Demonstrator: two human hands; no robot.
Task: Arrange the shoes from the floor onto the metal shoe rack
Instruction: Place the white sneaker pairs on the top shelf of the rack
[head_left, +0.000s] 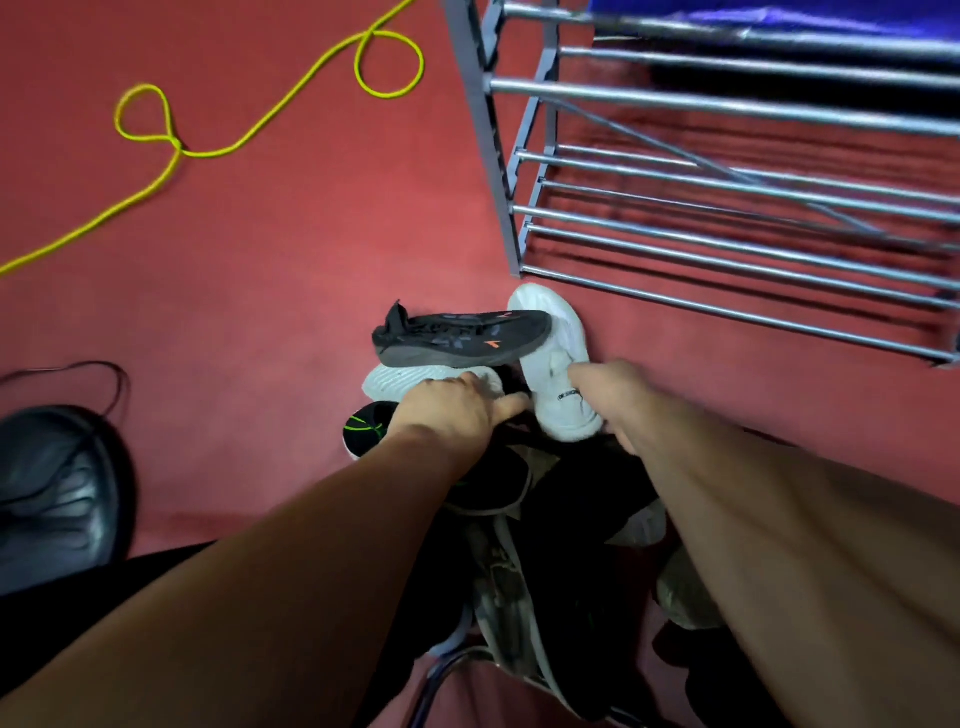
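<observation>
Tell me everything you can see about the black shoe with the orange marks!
The black shoe is a low fabric-looking sneaker with dark laces, orange marks on its side and toe, a dark grey sole and a heel tab sticking up. It lies atop the shoe pile on the red floor, side toward the camera, toe pointing right. Its toe rests against a white shoe with black lettering; its sole sits over another white shoe. The left hand is just below, not plainly touching it.
</observation>
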